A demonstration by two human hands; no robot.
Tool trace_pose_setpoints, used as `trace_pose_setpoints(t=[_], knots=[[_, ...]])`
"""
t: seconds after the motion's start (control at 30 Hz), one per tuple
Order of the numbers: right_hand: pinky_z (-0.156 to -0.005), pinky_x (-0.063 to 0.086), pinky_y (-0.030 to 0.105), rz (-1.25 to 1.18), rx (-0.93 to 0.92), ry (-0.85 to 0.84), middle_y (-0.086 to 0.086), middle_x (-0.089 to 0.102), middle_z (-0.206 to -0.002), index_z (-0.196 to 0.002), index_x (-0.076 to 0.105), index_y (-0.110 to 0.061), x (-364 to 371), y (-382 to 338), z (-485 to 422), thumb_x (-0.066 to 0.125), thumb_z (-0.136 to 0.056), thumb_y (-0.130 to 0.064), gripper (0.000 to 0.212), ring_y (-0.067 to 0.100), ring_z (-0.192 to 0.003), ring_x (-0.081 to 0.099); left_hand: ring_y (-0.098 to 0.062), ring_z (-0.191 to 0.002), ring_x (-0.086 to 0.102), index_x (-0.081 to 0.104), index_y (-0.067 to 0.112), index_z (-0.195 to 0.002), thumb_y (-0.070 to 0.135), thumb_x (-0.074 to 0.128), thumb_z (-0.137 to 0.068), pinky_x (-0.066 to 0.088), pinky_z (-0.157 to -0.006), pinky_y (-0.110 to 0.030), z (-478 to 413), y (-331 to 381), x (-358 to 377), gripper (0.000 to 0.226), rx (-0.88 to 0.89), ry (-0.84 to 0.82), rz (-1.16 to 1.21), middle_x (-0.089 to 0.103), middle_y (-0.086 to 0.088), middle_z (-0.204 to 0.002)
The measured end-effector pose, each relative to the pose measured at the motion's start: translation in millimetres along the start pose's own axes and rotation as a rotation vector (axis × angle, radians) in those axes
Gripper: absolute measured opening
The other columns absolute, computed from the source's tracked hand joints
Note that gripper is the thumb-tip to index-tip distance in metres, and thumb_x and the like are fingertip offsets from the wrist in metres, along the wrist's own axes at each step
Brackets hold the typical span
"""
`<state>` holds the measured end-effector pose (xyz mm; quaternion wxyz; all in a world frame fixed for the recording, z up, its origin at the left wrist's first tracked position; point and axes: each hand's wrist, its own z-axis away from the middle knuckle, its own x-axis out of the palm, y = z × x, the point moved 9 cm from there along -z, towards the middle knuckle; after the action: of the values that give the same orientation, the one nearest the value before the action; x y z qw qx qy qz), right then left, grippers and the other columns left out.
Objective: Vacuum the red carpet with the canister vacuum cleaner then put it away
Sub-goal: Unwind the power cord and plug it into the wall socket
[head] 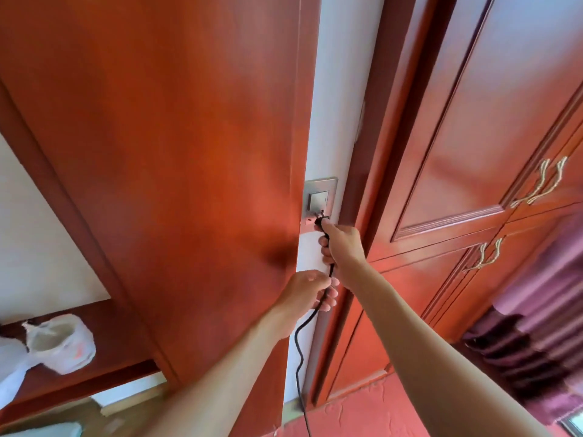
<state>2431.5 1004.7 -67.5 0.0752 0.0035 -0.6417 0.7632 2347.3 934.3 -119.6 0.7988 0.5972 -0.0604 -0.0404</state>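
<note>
Both hands clamped on a black power lead at a wall socket.
Right hand (pixel 342 244) grips the plug (pixel 321 220) against the socket plate (pixel 320 192) at frame centre. Left hand (pixel 310 290), just at its 7 o'clock, pinches the cord (pixel 299 342), which drops to 6 o'clock and is cut off by the frame edge. Red carpet (pixel 362 411) shows at 5 o'clock. The plate face is too blurred to read, and it is unclear whether the prongs are seated. Door (pixel 173 152) at 10 o'clock, wardrobe (pixel 473 152) at 2.

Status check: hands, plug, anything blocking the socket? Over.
Right hand grips plug at wall socket, prongs partly showing. Left hand holds cord below. Nothing blocking; door edge close beside socket.
</note>
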Motion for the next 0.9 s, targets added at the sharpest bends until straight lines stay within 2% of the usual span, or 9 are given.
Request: trace_pose_setpoints(t=[0.17, 0.3, 0.4, 0.5, 0.6, 0.73, 0.9], knots=[[-0.04, 0.025, 0.021, 0.088, -0.167, 0.156, 0.001, 0.045, -0.052, -0.07, 0.066, -0.004, -14.6, -13.5, -0.8, 0.055, -0.095, -0.022, 0.033, 0.013, -0.042, 0.032, -0.02, -0.059, 0.059, 0.061, 0.004, -0.079, 0.002, 0.041, -0.099, 0.048, -0.064, -0.032, -17.4, 5.7, 4.3, 0.028, 0.004, -0.085, 0.03, 0.062, -0.013, -0.072], [-0.042, 0.03, 0.023, 0.043, -0.094, 0.196, 0.004, 0.049, -0.051, -0.077, 0.069, 0.001, -24.6, -6.5, -6.4, 0.059, -0.093, -0.022, 0.03, 0.016, -0.041, 0.036, -0.021, -0.054, 0.058, 0.061, 0.001, -0.081, 0.004, 0.04, -0.1, 0.049, -0.059, -0.029, -27.8, 10.3, 14.0, 0.028, -0.004, -0.139, 0.08, 0.059, -0.015, -0.069], [-0.046, 0.038, 0.025, 0.299, -0.076, 0.207, 0.003, 0.059, -0.053, -0.074, 0.07, -0.002, -25.5, -4.1, -9.5, 0.059, -0.092, -0.024, 0.031, 0.017, -0.042, 0.046, -0.024, -0.052, 0.056, 0.063, 0.0, -0.081, 0.003, 0.043, -0.095, 0.05, -0.056, -0.028, -31.8, 11.5, 17.7, 0.025, -0.021, -0.144, 0.061, 0.06, -0.017, -0.067], [-0.058, 0.047, 0.025, 0.577, -0.221, 0.244, -0.001, 0.067, -0.056, -0.068, 0.068, -0.007, -23.8, -14.7, -3.9, 0.057, -0.093, -0.027, 0.034, 0.01, -0.051, 0.059, -0.025, -0.054, 0.057, 0.067, -0.002, -0.082, 0.002, 0.045, -0.088, 0.05, -0.059, -0.03, -31.6, 9.2, 22.8, 0.023, -0.035, -0.171, 0.041, 0.061, -0.02, -0.069], [-0.062, 0.048, 0.028, 0.731, -0.346, 0.254, -0.003, 0.067, -0.057, -0.067, 0.065, -0.013, -19.9, -24.0, 1.1, 0.056, -0.094, -0.028, 0.033, 0.01, -0.058, 0.062, -0.026, -0.057, 0.058, 0.069, -0.002, -0.085, 0.001, 0.044, -0.086, 0.051, -0.065, -0.033, -34.8, 7.0, 22.1, 0.026, -0.045, -0.162, 0.022, 0.065, -0.019, -0.07], [-0.064, 0.052, 0.035, 0.888, -0.401, 0.267, -0.003, 0.067, -0.062, -0.076, 0.062, -0.014, -19.5, -24.9, 2.4, 0.055, -0.094, -0.035, 0.029, 0.02, -0.064, 0.064, -0.026, -0.061, 0.061, 0.07, -0.01, -0.089, 0.005, 0.045, -0.086, 0.053, -0.068, -0.034, -37.8, 4.2, 22.8, 0.029, -0.058, -0.171, -0.02, 0.067, -0.018, -0.07], [-0.067, 0.048, 0.036, 1.134, -0.467, 0.214, 0.008, 0.071, -0.084, -0.095, 0.062, -0.01, -7.5, -36.0, 5.7, 0.048, -0.099, -0.038, 0.032, 0.032, -0.081, 0.064, -0.021, -0.065, 0.066, 0.07, -0.003, -0.089, 0.007, 0.039, -0.09, 0.056, -0.075, -0.038, -40.8, 9.3, 23.4, 0.033, -0.04, -0.113, -0.083, 0.07, -0.014, -0.072]])
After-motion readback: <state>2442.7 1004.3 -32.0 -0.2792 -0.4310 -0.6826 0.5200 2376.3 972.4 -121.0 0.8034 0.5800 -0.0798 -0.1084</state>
